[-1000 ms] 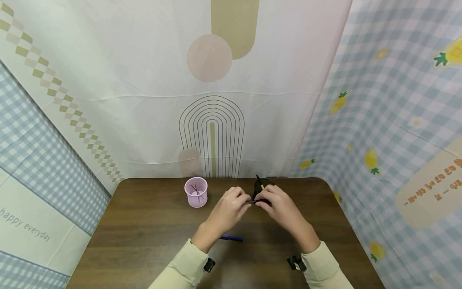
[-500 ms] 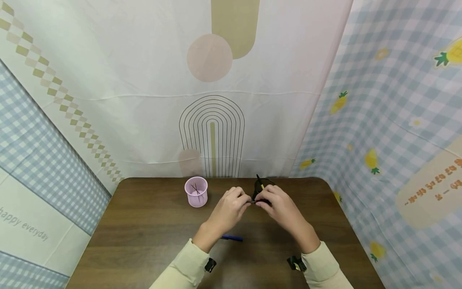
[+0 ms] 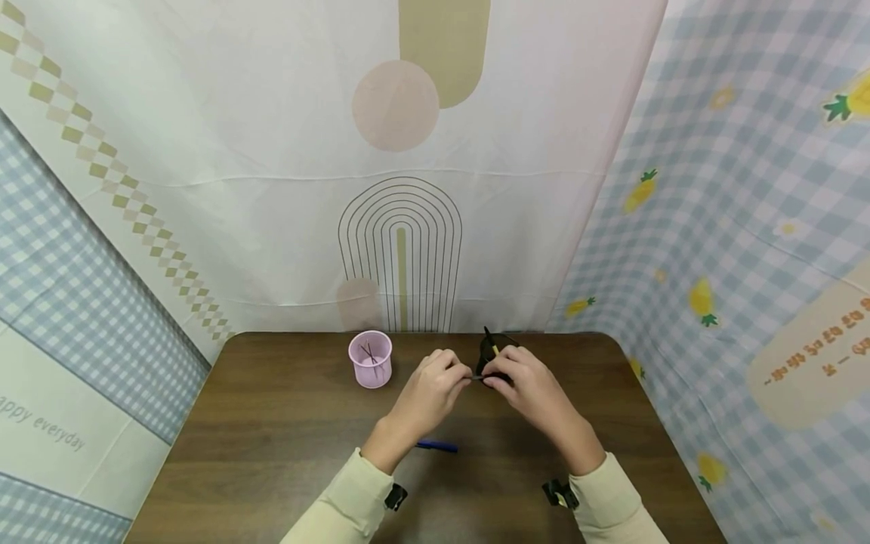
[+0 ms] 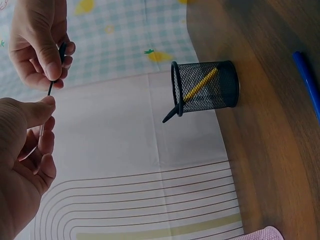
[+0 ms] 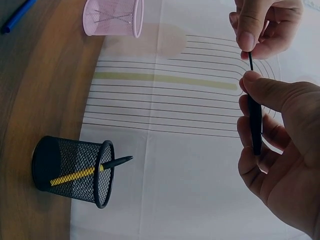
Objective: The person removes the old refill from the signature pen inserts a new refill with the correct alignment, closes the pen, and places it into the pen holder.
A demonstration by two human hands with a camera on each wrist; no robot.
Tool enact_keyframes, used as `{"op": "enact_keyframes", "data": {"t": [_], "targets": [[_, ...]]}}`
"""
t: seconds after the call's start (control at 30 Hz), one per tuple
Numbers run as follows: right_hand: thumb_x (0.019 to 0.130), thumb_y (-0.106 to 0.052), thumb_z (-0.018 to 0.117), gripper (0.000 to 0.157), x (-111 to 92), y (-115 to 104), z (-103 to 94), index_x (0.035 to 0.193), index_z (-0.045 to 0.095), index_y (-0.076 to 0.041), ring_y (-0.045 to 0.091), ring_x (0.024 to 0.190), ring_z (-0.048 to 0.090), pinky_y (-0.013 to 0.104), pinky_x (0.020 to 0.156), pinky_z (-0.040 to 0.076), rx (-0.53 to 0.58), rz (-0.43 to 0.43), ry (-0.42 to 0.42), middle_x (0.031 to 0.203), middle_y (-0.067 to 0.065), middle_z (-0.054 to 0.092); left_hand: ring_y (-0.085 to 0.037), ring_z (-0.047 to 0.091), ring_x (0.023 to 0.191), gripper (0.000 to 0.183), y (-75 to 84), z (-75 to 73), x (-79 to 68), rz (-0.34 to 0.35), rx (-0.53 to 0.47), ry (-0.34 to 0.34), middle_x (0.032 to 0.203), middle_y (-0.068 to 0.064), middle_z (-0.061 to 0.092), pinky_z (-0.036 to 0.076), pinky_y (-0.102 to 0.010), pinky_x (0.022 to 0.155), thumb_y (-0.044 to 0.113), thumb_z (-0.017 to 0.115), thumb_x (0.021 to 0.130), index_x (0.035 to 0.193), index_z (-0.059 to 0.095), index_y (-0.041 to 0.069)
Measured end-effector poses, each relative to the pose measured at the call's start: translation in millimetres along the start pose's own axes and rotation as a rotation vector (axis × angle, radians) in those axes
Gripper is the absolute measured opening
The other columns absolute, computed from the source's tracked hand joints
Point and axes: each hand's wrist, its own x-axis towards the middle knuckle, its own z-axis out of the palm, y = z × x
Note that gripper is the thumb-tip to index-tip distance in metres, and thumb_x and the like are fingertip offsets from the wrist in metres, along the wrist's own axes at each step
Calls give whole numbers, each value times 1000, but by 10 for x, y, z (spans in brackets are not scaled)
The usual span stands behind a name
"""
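Observation:
Between the fingertips of my left hand [image 3: 430, 387] and right hand [image 3: 532, 384], a thin dark rod [image 5: 251, 61], which looks like a pen refill, bridges a short gap. The right hand grips a black pen barrel [image 5: 255, 122], and the rod runs into its end. Thumb and fingers of the left hand pinch the rod; a pale, thin length of it [image 4: 41, 131] shows lower among those fingers in the left wrist view. Both hands are raised over the far part of the table, just in front of a black mesh pen holder [image 4: 202, 86].
In that holder leans a yellow pen [image 5: 75, 176] with a black end sticking out. Left of the hands stands a pink mesh cup [image 3: 371, 370] with several thin dark sticks inside. A blue pen [image 3: 438, 446] lies on the wooden table [image 3: 272, 453], and patterned cloth [image 3: 285, 249] hangs behind.
The hands keep nearly the same place and grip. Compared with half a second ago, a little more of the thin rod shows between the fingertips.

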Motion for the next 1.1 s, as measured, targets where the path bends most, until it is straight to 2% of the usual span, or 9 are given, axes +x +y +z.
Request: {"op": "enact_keyframes", "data": {"t": [0.23, 0.6, 0.93, 1.1], "targets": [[84, -12, 85, 15, 2, 2, 4, 92, 75, -18, 12, 84, 57, 30, 71, 52, 0, 3, -8, 94, -5, 65, -14, 58, 84, 2, -23, -26, -11, -15, 9, -18, 89, 2, 61, 48, -29, 72, 12, 77, 92, 94, 75, 11], [84, -13, 85, 14, 5, 2, -8, 93, 75, -18, 12, 86, 58, 31, 72, 53, 0, 15, -15, 95, -4, 66, -14, 57, 80, 10, -60, -49, -49, 9, 6, 30, 85, 2, 59, 47, -28, 68, 9, 82, 86, 91, 74, 12], [84, -13, 85, 14, 10, -5, -16, 92, 75, -18, 12, 86, 58, 31, 72, 53, 0, 15, -16, 95, -4, 65, -14, 58, 83, 6, -77, -87, -83, -27, 4, 0, 87, 2, 60, 48, -29, 72, 10, 78, 90, 93, 74, 13], [84, -13, 85, 14, 9, -10, -21, 93, 76, -19, 12, 86, 58, 31, 73, 53, 0, 18, -23, 96, -5, 66, -14, 58, 84, 6, -80, -113, -88, -32, 0, 9, 86, 2, 60, 47, -30, 72, 10, 79, 90, 93, 74, 13]]}}
